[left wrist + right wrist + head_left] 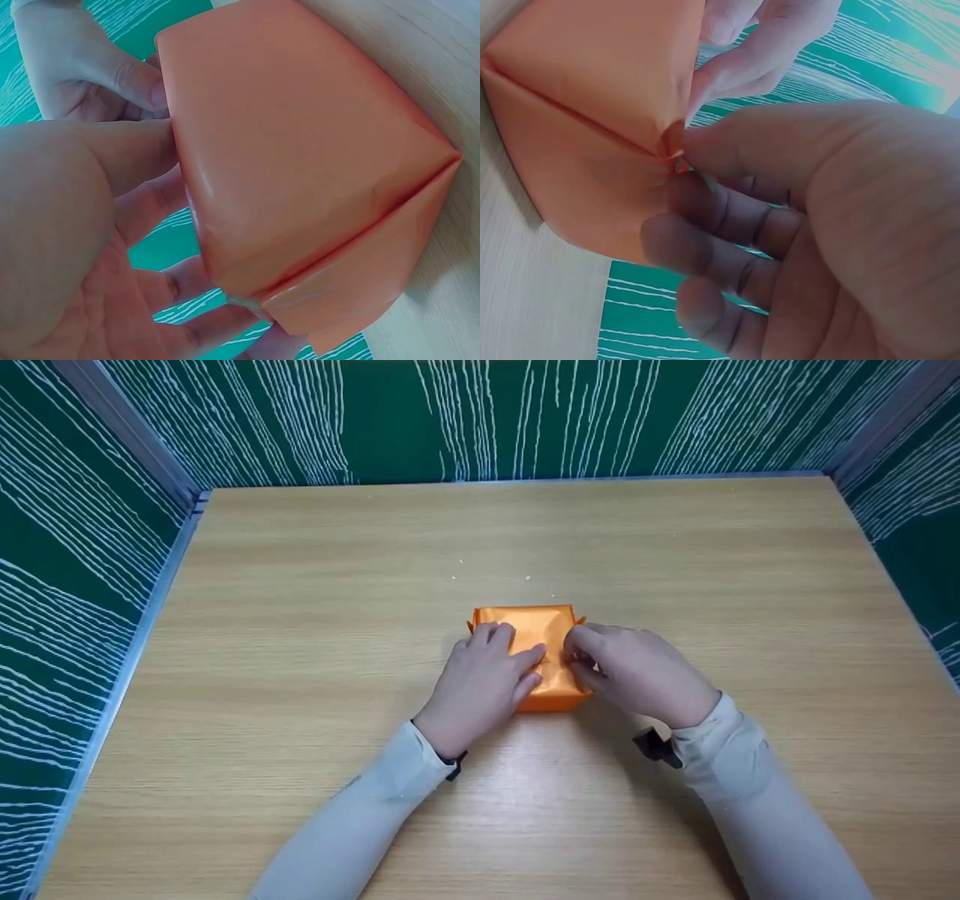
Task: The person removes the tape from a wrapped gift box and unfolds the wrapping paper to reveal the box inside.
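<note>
A box-shaped package (534, 616) wrapped in shiny orange paper sits on the wooden table. My left hand (484, 675) rests across its top with fingers spread, pressing the paper. At the right side, my right hand (637, 667) pinches the orange paper by an edge. The right wrist view shows thumb and index finger meeting at a creased corner of the folded side flap (577, 157), the other fingers loosely bent below. Seen from the left wrist, a triangular flap (352, 277) juts from the package's near end. Small paper points stick out at both sides.
The wooden tabletop (300, 585) surrounds the package, with a few tiny white scraps (528, 577) beyond it. Green walls with white streaks (382, 427) border the table at the back and sides. A black strap piece (657, 747) hangs at the right wrist.
</note>
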Demonstrator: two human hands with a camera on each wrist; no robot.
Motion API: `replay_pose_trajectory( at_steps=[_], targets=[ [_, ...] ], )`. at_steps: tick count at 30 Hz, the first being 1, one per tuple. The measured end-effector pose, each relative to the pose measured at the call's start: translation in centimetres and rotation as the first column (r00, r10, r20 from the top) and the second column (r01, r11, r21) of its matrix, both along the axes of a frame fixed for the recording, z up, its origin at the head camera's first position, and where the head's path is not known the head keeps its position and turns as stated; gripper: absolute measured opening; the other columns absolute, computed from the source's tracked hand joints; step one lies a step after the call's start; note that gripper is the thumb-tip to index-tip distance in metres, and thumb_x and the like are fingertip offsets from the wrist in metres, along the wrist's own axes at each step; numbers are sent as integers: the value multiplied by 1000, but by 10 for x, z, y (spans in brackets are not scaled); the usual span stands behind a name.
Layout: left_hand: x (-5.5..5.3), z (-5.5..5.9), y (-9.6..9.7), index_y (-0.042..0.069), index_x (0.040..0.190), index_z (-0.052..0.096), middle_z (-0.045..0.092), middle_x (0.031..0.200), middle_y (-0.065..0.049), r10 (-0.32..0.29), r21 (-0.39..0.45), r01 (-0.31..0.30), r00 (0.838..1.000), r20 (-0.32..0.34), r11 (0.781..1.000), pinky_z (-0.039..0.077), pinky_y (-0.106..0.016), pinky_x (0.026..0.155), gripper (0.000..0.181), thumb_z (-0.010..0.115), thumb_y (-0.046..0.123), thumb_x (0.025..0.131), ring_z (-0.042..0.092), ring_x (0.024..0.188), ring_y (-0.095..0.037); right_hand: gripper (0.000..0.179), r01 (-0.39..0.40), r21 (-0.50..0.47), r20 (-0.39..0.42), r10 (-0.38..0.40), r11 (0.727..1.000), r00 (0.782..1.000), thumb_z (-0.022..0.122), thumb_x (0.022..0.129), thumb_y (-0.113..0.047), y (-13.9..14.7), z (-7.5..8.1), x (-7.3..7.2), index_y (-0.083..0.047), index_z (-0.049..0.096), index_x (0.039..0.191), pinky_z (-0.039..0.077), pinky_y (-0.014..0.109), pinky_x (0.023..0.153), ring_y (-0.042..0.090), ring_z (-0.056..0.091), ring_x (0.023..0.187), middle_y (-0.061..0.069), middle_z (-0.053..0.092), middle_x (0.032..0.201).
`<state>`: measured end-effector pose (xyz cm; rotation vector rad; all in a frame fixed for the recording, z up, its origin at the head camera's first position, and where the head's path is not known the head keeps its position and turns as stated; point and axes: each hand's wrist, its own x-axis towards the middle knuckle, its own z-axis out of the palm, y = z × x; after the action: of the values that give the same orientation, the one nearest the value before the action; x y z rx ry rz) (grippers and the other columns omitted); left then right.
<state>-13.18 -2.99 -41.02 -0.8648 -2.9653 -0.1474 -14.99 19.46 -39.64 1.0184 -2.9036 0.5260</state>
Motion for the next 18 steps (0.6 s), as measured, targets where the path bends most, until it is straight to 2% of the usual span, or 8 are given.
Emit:
replay_pose_trajectory(
  at_steps=[4,11,18],
  targets=[
    [0,-1,0,30,144,63,59,132,-12,1,-6,-1,1000,1,1000,54,-47,91,42,48,47,109,52,126,-34,11,-8,1,3,8,1000,1000,72,91,-1,0,1,1,-10,71,98,53,36,67,17,58,71,0,66,87],
    [0,-2,-2,29,139,68,61,123,-10,-14,42,16,998,-54,999,54,-45,83,38,53,44,107,54,120,-32,19,-6,11,-16,6,1000,1000,70,84,6,2,4,2,-12,68,89,47,31,60,14,53,67,-3,59,81],
    [-1,-1,-2,30,141,66,61,124,-11,-13,36,14,999,-36,999,54,-45,84,39,53,44,107,53,122,-33,14,3,21,9,-3,1000,1000,70,88,2,6,10,2,-11,71,92,51,33,64,16,57,69,-1,63,85]
  ],
)
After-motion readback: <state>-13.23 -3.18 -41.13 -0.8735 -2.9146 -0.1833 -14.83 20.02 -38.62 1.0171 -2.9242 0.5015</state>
